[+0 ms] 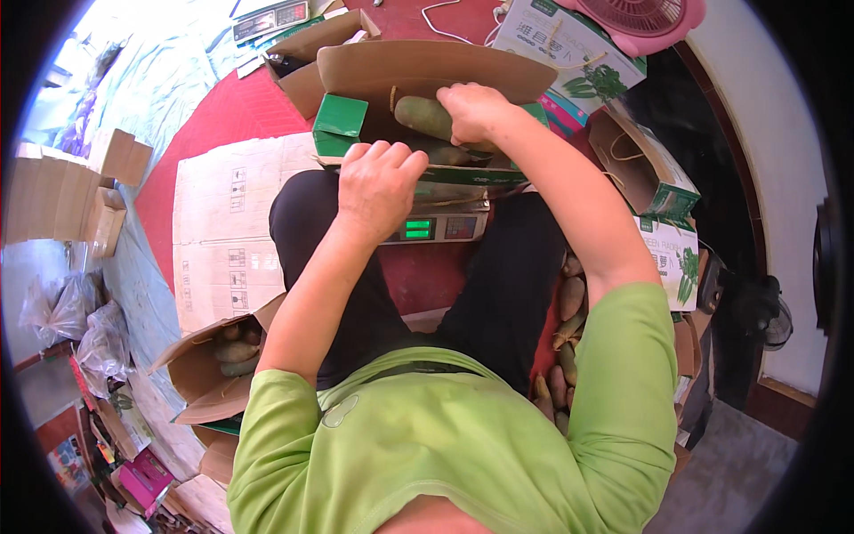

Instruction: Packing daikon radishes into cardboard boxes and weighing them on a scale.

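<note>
An open green and brown cardboard box [429,68] stands in front of me, its far flap raised. My right hand [477,114] is closed around one end of a long green radish [422,117] over the box's opening. Another radish [447,155] lies lower inside, partly hidden by the near wall and my hand. My left hand [381,185] has its fingers curled over the box's near edge. Beneath the box, a digital scale [460,229] shows a lit green display between my knees.
More radishes [569,303] lie by my right thigh. At the left, a second open box [200,378] holds several radishes, near a flat cardboard sheet [213,205]. An open box [636,156] stands at the right; a pink fan [645,18] is beyond.
</note>
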A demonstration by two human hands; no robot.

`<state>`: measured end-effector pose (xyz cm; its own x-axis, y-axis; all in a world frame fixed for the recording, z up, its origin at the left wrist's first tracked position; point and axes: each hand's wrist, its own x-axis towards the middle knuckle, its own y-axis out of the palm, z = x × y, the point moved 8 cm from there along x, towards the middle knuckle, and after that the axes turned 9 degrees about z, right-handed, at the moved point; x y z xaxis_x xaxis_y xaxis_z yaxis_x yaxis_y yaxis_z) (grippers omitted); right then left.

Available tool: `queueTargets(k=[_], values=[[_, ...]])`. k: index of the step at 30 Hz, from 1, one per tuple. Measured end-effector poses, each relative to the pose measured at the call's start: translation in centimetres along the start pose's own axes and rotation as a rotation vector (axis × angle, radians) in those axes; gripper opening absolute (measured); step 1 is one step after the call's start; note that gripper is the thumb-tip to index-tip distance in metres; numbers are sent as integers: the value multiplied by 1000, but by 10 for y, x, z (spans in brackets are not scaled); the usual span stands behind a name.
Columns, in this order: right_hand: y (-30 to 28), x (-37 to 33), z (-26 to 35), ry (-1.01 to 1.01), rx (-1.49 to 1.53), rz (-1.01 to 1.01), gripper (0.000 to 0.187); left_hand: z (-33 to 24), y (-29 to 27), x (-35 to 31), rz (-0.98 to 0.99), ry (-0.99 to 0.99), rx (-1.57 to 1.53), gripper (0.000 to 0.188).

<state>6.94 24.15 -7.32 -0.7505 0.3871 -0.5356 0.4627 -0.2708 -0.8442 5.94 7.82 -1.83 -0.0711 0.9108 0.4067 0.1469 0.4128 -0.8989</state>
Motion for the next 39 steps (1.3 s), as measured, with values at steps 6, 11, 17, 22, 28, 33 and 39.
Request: queueTargets(k=[6, 11, 17, 22, 28, 33, 39], values=[[-14, 24, 33, -87, 62, -193, 40, 3, -1, 1, -15, 8, -23, 9], [-26, 11, 10, -195, 428, -306, 42, 2, -2, 2, -12, 27, -29, 8], [-29, -68, -47, -253, 855, -440, 34, 2, -4, -1, -119, 46, -30, 7], [26, -145, -116, -48, 1228, -573, 31, -3, -3, 1, -120, 52, -18, 7], [211, -205, -173, 254, 1523, -764, 23, -4, -2, 0, -5, 9, 39, 9], [428, -250, -135, 548, 1298, -522, 20, -10, 2, 4, -35, 44, 55, 10], [577, -298, -7, 787, 1155, 39, 25, -8, 9, 0, 30, 46, 130, 13]])
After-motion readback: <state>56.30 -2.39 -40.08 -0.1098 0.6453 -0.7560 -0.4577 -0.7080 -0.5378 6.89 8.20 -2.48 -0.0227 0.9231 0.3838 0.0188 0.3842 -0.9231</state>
